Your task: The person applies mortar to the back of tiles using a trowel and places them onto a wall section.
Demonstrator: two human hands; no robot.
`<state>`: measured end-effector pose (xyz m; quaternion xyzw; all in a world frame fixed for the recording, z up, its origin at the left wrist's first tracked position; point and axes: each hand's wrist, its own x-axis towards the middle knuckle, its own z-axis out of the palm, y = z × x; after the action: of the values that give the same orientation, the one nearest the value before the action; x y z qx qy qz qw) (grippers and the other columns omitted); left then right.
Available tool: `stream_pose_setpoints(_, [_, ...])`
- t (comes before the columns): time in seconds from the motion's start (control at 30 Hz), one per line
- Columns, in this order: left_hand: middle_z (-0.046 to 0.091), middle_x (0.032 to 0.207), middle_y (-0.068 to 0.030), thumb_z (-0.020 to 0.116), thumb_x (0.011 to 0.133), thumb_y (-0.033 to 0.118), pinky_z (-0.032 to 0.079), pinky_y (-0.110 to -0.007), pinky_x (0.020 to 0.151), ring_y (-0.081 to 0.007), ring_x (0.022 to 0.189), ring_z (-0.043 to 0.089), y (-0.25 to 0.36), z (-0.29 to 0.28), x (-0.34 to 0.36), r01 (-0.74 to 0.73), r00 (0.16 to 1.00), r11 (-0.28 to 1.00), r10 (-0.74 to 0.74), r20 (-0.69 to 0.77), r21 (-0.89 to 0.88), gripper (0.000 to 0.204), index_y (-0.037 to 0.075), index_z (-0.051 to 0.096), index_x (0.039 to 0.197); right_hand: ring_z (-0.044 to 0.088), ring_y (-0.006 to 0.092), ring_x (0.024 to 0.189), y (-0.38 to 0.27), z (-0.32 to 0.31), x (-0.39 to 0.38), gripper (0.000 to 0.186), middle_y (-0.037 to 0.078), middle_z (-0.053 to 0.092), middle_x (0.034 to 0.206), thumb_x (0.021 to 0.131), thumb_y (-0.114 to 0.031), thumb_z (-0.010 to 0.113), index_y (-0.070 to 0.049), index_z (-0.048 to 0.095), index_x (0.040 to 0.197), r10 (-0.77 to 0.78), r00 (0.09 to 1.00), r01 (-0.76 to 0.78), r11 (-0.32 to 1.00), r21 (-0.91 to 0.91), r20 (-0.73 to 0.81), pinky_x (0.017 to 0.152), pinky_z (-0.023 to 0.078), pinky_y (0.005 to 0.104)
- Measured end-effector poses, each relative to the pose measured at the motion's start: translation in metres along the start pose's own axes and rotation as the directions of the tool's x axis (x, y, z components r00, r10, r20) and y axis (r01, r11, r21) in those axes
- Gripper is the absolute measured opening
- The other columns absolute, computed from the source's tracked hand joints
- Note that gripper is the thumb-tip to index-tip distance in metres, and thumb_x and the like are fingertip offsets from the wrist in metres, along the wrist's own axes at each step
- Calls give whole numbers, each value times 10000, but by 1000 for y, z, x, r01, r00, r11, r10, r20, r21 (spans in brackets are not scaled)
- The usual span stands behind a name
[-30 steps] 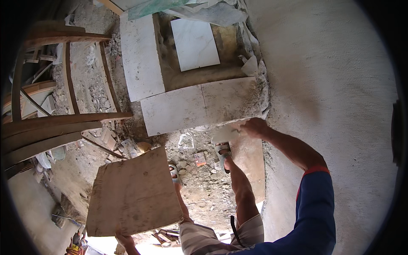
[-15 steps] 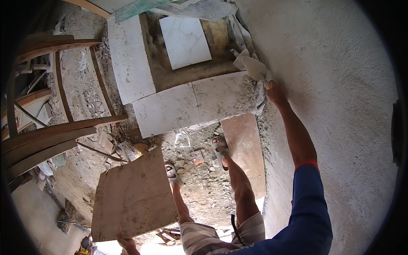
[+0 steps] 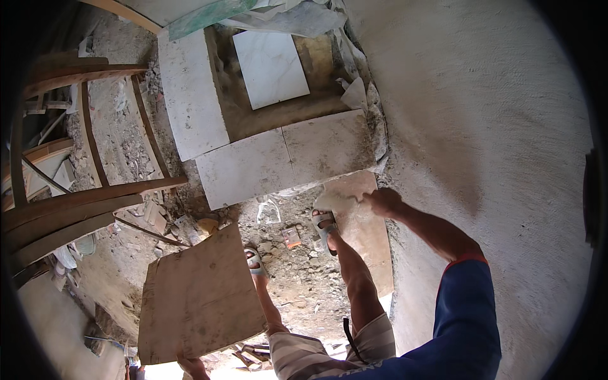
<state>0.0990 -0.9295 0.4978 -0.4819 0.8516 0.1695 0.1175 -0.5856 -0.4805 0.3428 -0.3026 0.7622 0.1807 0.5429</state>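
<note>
My right hand [image 3: 384, 202] is closed round the handle of a trowel [image 3: 337, 201]. Its pale blade points left, over the brown board [image 3: 362, 237] and by my right foot. At the lower left, my left hand [image 3: 192, 367] grips the bottom edge of a large, stained wooden board [image 3: 199, 294]; some of its fingers are hidden beneath. Beyond the trowel stands a ledge topped with white slabs [image 3: 244, 168], dirty with specks. A white tile [image 3: 271, 69] lies in the recess the slabs surround.
A rough plastered wall [image 3: 500, 126] rises along my right side. Wooden framing [image 3: 95, 190] stands on the left. Rubble covers the floor [image 3: 297, 272] round my sandals, with a small orange packet [image 3: 291, 237] on it. Plastic sheeting [image 3: 297, 18] hangs over the recess's far edge.
My right hand has brought the trowel back toward me and to the left, away from the corner where ledge and wall meet. The wooden board in my left hand has hardly moved.
</note>
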Motion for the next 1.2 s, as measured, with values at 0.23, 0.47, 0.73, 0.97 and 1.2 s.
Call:
stream_pose_setpoints(0.23, [599,1026,-210,605,899,211,510,-374,781,-297,896,614,-25,14,-9,130,989,889,-148,-6,-439,428,-105,462,1150,639,385,737,17,9,-27,240,207,636,765,765,-182,625,-65,529,951,378,757,-140,890,434,-532,652,505,504])
stream_pose_setpoints(0.47, [599,990,-128,572,874,77,508,-318,771,-214,862,593,1,14,4,188,980,929,-157,122,-317,268,-74,515,1088,634,404,817,128,-55,39,297,213,641,809,728,-176,683,-86,576,990,415,686,-283,909,306,-598,702,511,509])
stream_pose_setpoints(0.73, [601,945,-109,544,856,51,503,-327,749,-198,886,573,20,10,7,474,852,529,-476,217,-704,198,-52,560,1025,646,354,868,127,-43,25,267,195,659,878,757,-159,643,-83,585,1007,357,826,-264,929,260,-436,764,508,491])
stream_pose_setpoints(0.97, [604,817,-165,637,854,120,484,-355,668,-234,724,570,-12,-17,13,90,995,974,-94,-10,-210,233,-62,560,978,661,339,795,-52,64,-25,304,167,661,863,801,-182,568,-143,560,1103,-129,991,134,977,168,-45,689,517,486])
stream_pose_setpoints(1.2, [611,829,-171,611,872,112,493,-358,687,-261,750,592,1,3,7,-198,976,978,189,-112,-72,227,-59,549,1008,621,429,847,21,31,-33,261,233,647,853,755,-195,612,-58,559,971,675,627,-287,664,691,-388,722,498,505])
